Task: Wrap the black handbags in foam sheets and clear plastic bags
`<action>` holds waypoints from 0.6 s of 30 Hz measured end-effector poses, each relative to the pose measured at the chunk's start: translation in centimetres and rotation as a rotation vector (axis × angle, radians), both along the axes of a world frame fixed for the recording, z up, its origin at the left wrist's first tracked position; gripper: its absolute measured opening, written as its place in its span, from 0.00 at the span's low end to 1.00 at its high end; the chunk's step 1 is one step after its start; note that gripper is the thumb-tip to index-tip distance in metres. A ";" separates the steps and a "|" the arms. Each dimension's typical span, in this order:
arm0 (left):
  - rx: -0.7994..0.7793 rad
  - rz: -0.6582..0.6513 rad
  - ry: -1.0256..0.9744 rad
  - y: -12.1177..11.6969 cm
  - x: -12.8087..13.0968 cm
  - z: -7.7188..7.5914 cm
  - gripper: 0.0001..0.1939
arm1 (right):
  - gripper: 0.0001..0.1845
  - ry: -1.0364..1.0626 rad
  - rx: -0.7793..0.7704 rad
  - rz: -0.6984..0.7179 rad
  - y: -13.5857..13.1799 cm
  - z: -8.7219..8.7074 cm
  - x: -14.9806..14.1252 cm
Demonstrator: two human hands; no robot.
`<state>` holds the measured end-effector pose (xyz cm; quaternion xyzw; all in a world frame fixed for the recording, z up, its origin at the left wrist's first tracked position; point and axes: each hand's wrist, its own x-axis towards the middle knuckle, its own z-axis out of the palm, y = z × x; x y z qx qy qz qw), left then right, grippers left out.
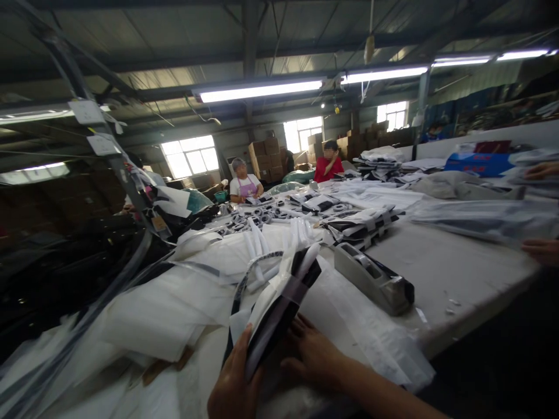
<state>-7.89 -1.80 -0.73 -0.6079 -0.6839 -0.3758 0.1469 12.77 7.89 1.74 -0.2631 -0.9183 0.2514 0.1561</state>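
Observation:
My left hand (233,381) grips the near end of a flat black-and-white packet (279,308) wrapped in clear plastic, held tilted up from the table. My right hand (312,352) lies against the packet's right side, fingers curled on it. Under both hands spreads a pile of white plastic bags (174,308). A grey tape dispenser (373,279) stands on the table just right of the packet.
The long grey table (454,267) carries stacks of packed black-and-white items (362,224) and rolls of tape (248,218). Two people sit at the far end. Another person's hands (544,250) hold a bag at the right edge. Dark material is heaped at left.

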 end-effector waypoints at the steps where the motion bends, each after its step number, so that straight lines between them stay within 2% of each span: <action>1: 0.005 -0.012 0.018 0.0 0.0 -0.1 0.35 | 0.41 -0.010 0.000 -0.039 -0.3 -0.2 0.2; 5: 0.012 -0.019 0.090 -0.2 0.4 -0.3 0.36 | 0.43 -0.031 -0.033 -0.054 -1.2 -1.1 0.3; 8: 0.029 -0.044 0.155 -0.3 1.1 -0.3 0.34 | 0.35 -0.018 -0.009 -0.023 -1.5 -0.9 -0.2; 10: 0.049 -0.087 0.212 -0.3 1.5 -0.4 0.33 | 0.27 -0.018 0.013 -0.077 -1.8 -0.8 -0.2; 12: 0.082 -0.124 0.275 -0.3 1.7 -0.6 0.31 | 0.24 -0.025 0.049 -0.115 -2.2 -1.1 0.2; 15: 0.144 -0.149 0.369 -0.1 1.8 -0.8 0.29 | 0.24 0.033 0.173 -0.028 -2.8 -2.3 1.2; 18: 0.236 -0.171 0.459 0.1 2.1 -0.6 0.26 | 0.15 0.268 0.385 0.076 -3.3 -2.8 2.2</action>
